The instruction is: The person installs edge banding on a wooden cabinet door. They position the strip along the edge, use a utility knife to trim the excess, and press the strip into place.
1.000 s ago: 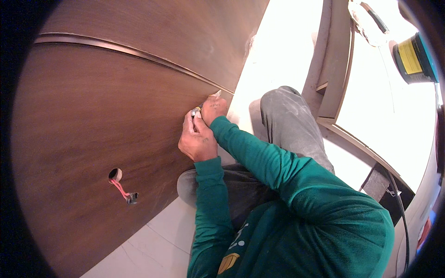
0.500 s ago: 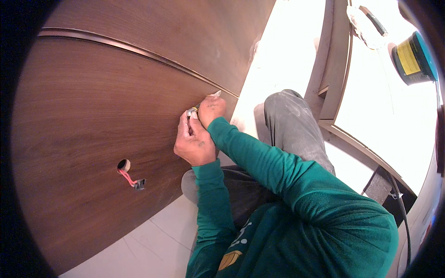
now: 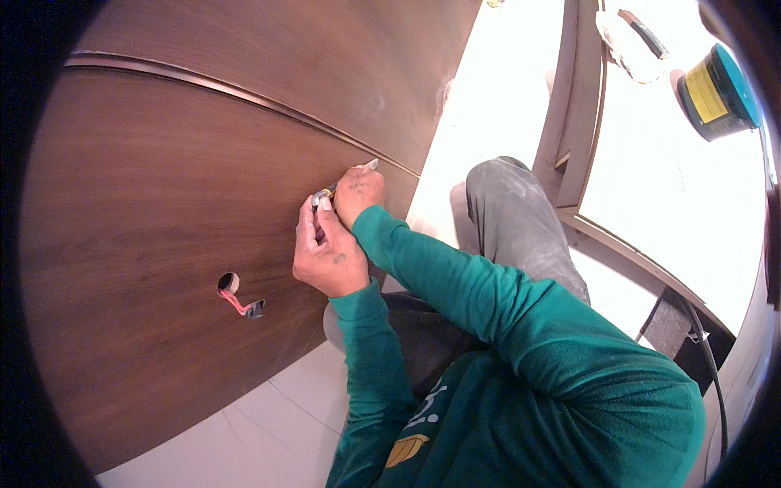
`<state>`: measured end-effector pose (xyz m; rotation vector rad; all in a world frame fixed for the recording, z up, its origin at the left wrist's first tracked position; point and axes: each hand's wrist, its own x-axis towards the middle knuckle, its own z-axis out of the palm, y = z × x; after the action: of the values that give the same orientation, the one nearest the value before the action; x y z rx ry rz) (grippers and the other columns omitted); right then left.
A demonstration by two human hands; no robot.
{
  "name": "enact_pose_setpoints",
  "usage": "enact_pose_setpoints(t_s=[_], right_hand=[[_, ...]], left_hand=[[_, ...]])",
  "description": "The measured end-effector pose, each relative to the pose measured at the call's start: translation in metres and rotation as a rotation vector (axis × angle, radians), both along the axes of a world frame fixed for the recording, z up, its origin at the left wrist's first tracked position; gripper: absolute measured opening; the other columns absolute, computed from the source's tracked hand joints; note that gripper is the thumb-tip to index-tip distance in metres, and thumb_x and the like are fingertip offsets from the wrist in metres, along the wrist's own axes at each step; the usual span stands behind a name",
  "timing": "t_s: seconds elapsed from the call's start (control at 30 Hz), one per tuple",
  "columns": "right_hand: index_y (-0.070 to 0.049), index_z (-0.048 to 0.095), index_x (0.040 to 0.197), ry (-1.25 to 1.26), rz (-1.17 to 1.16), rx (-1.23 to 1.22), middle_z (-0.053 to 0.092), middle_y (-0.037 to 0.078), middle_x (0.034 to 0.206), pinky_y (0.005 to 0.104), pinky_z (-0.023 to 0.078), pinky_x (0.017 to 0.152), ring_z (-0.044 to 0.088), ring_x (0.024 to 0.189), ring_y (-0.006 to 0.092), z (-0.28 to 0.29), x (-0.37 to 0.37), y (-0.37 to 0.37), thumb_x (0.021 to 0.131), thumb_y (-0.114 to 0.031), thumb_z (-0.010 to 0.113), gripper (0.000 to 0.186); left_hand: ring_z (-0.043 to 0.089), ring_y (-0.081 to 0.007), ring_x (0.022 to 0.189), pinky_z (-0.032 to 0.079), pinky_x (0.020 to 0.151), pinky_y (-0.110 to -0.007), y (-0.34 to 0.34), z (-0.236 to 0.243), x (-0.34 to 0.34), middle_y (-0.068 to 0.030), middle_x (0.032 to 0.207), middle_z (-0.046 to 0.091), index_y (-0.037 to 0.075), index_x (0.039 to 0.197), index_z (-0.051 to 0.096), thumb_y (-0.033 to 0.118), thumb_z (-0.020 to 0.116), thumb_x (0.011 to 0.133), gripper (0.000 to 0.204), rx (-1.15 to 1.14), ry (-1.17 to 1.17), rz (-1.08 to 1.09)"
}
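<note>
Against the dark brown wood panel (image 3: 163,187), both my hands work close together, just below a thin groove strip (image 3: 244,96). My left hand (image 3: 332,259) pinches the silvery, rounded end of a small dark tool with a yellow band (image 3: 326,195); its exact kind is hard to make out. Above and to the right, my right hand (image 3: 359,195) is closed around the tool's other part, its fingers mostly turned away. A small whitish tip (image 3: 372,164) pokes out beyond that hand, near the groove.
Red wires with a dark connector (image 3: 255,309) hang from a round hole (image 3: 229,283) in the panel. At the right are a frame-like wooden piece (image 3: 569,163), a dark tub with a teal lid (image 3: 716,96), a black-handled tool (image 3: 644,34) and a black cable (image 3: 709,366).
Both hands have shifted slightly left along the panel, keeping the same grip on the tool. The view has tilted a little, so the hole and the tub sit at slightly different spots.
</note>
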<state>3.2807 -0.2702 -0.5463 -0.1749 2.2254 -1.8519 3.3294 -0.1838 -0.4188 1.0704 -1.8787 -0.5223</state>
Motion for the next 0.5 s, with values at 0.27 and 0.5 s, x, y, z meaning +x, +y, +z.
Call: enact_pose_setpoints(t_s=[0.27, 0.5], right_hand=[[0.008, 0.068, 0.078, -0.387, 0.008, -0.103, 0.066, 0.033, 0.081, 0.0524, 0.053, 0.073, 0.067, 0.082, 0.0490, 0.072, 0.001, 0.021, 0.100, -0.026, 0.046, 0.046], [0.005, 0.070, 0.081, 0.055, 0.059, 0.037, 0.069, 0.027, 0.085, 0.0477, 0.054, 0.072, 0.069, 0.085, 0.0422, 0.031, -0.004, -0.005, 0.096, -0.024, 0.050, 0.037]], left_hand=[[0.070, -0.0159, 0.088, 0.055, 0.079, -0.029, -0.008, 0.006, 0.008, -0.0127, 0.100, 0.076, -0.006, 0.110, 0.073, 0.011, 0.069, 0.094, 0.023, -0.061, 0.103, 0.005], [0.070, -0.0164, 0.088, 0.055, 0.080, -0.030, -0.001, 0.019, -0.005, -0.0128, 0.101, 0.076, -0.006, 0.109, 0.073, 0.009, 0.069, 0.094, 0.022, -0.067, 0.128, -0.019]])
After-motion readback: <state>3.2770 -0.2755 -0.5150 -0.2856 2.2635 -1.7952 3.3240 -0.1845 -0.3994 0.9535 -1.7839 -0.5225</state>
